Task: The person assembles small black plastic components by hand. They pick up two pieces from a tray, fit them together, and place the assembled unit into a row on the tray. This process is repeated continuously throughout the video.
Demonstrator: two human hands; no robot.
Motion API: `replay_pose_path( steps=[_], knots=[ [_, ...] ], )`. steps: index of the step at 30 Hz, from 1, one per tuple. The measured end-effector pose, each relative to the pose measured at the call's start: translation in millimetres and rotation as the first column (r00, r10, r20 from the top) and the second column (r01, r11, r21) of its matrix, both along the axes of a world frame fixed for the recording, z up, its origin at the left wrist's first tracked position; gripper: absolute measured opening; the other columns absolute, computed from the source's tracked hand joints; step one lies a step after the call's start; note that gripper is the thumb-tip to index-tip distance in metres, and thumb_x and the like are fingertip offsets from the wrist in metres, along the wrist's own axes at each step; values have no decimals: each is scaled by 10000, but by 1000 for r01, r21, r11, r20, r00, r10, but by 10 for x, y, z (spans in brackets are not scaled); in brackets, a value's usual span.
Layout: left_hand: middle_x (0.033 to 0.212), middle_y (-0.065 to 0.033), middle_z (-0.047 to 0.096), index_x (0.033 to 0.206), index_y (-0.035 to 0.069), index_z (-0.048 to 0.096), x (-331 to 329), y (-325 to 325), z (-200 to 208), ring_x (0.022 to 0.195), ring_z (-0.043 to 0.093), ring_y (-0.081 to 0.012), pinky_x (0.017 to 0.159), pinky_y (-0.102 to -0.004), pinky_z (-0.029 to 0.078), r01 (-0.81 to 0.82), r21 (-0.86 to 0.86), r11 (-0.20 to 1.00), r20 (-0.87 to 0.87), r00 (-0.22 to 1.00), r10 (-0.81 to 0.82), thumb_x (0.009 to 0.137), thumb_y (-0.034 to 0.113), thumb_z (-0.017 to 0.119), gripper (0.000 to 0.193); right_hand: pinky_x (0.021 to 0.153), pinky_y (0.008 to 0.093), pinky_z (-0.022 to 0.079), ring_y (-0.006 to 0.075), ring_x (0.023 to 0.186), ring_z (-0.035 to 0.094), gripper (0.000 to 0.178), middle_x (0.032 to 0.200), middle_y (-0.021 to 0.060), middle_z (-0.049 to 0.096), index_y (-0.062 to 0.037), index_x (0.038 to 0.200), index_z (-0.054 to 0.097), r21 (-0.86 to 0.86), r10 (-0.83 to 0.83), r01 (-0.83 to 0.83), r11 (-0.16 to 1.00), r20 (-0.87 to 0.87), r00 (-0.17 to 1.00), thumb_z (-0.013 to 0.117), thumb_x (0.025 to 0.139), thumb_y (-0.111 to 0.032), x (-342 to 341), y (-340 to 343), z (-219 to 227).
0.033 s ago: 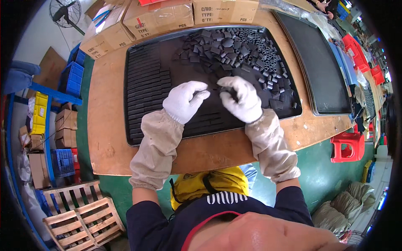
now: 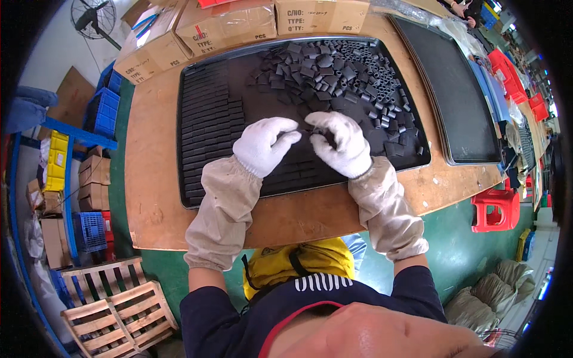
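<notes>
Both hands wear white gloves and hover over the near middle of a large black tray (image 2: 310, 188). My left hand (image 2: 265, 144) is closed in a pinch, thumb against fingers. My right hand (image 2: 341, 143) faces it, also pinched, its fingertips a small gap away. Whatever sits between the fingertips is too small and dark against the tray to make out. Rows of flat black strips (image 2: 209, 119) fill the tray's left side and run along its near edge. Loose black square pieces (image 2: 298, 68) and short black tubes (image 2: 379, 74) are heaped at the far right.
Cardboard boxes (image 2: 227, 27) line the table's far edge, with blue-handled pliers (image 2: 145, 24) on the left one. Another dark tray (image 2: 450, 89) lies to the right on the wooden table (image 2: 152, 179). A red stool (image 2: 496, 210) stands right; wooden pallets (image 2: 119, 310) lean lower left.
My right hand has shifted slightly left, bringing its fingertips closer to my left hand. My left hand has barely moved.
</notes>
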State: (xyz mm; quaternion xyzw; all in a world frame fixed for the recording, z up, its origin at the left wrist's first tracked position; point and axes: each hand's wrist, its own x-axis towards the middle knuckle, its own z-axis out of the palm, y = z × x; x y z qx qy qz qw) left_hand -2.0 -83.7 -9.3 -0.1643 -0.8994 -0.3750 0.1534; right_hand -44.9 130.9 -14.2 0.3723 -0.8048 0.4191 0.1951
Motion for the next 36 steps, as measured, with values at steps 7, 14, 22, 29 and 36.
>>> replay_pose_path(
  steps=[7,14,22,29,36],
  knots=[
    [1089,-122,721,1199,57,690,14,38,71,940,705,-224,795,-321,548,92,82,992,161,981,-104,887,184,779,348,671,400,525,270,757,636,360,863,21,596,-212,1002,672,61,-5,23,998,-280,960,772,693,-56,-79,21,-93],
    [1044,-108,716,1163,38,717,23,27,-55,934,695,-191,781,-329,549,62,403,913,294,936,-193,875,264,800,375,702,403,540,282,794,656,319,913,33,635,-185,994,675,52,52,-40,998,-245,968,779,715,-70,-54,23,7],
    [1010,-108,718,1076,28,732,-9,-4,-82,885,684,-187,769,-309,532,0,374,927,305,944,-123,884,210,780,269,770,318,556,201,851,694,199,967,81,716,-62,1053,646,-415,194,-56,908,300,934,759,892,-91,6,37,-149],
    [988,-125,715,1084,17,725,12,2,-117,875,683,-193,761,-312,528,-5,414,910,344,927,-152,885,243,781,307,807,302,553,183,889,705,180,990,70,740,-47,1048,685,-362,177,-21,932,402,898,762,893,-94,36,23,-180],
    [1053,-87,709,1158,-8,691,26,5,-37,927,672,-126,821,-272,527,12,303,953,331,937,-117,925,137,742,279,852,296,537,154,923,683,155,1000,78,732,-30,1045,662,-421,266,-16,907,543,796,735,914,-68,43,40,-143]
  ],
)
